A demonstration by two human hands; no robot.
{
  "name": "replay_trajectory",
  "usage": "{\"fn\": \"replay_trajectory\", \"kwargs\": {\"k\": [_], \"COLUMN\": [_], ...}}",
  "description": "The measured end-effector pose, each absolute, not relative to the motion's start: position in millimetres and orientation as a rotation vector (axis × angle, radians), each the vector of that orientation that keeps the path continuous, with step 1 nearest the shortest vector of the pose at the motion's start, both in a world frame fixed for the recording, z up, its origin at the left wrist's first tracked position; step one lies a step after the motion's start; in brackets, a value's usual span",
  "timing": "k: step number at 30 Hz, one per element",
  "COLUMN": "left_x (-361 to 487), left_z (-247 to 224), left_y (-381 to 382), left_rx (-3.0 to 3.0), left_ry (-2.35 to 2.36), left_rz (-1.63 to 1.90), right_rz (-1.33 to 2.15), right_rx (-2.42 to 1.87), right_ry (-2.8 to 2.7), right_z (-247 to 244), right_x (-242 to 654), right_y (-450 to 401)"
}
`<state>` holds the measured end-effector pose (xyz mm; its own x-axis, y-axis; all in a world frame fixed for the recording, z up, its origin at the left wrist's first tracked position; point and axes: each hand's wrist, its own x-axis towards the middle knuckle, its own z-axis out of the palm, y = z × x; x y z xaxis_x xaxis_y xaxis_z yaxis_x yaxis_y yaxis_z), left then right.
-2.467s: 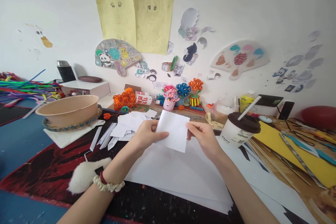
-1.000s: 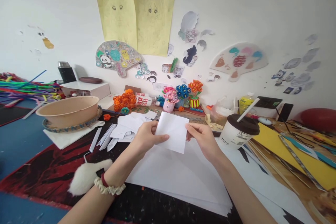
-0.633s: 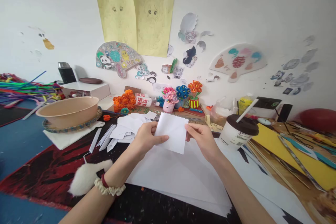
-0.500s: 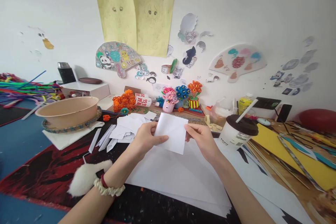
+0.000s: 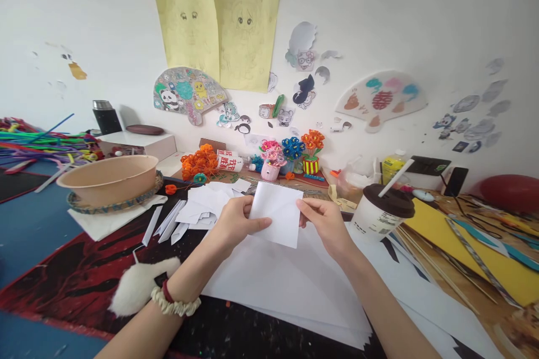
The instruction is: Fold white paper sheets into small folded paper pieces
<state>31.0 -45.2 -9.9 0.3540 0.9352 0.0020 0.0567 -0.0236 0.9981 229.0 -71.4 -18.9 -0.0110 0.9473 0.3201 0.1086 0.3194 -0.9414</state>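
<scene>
A small square of white paper [image 5: 278, 217] is held up between both hands, over a stack of larger white sheets [image 5: 290, 286]. My left hand [image 5: 242, 217] pinches its left side, the thumb lying across the front and the fingers behind. At the right edge, my right hand [image 5: 323, 223] grips it between thumb and fingers. Cut paper pieces [image 5: 202, 202] lie in a loose heap beyond my left hand, with several folded strips [image 5: 170, 220] beside them. A scrunchie [image 5: 174, 303] circles my left wrist.
On the left stand a beige basin [image 5: 107, 179] and a fluffy white item [image 5: 138, 286]. A lidded drink cup [image 5: 381, 210] with a straw is near my right hand. Pipe-cleaner flowers [image 5: 311, 148] line the back. Yellow card [image 5: 475, 258] and thin sticks lie to the right.
The paper square has shifted very slightly to the right along with the hands. Both hands keep the same hold, and the surroundings look unchanged.
</scene>
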Motion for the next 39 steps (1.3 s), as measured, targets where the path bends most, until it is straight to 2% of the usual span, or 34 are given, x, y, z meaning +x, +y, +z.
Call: {"fn": "replay_trajectory", "kwargs": {"k": [20, 33, 39], "left_x": [31.8, 30.1, 29.4], "left_z": [-17.0, -5.7, -6.5], "left_y": [-40.5, -44.8, -45.4], "left_rx": [1.453, 1.391, 1.399], "left_ry": [0.954, 0.98, 0.955], "left_rz": [0.941, 1.027, 1.029], "right_rz": [0.877, 1.189, 1.178], "right_rx": [-1.022, -1.096, -1.117], "right_ry": [-1.411, -1.551, -1.548], "right_z": [-18.7, -17.4, -17.9], "right_x": [230.6, 229.9, 229.5], "right_y": [-71.4, -73.1, -73.2]}}
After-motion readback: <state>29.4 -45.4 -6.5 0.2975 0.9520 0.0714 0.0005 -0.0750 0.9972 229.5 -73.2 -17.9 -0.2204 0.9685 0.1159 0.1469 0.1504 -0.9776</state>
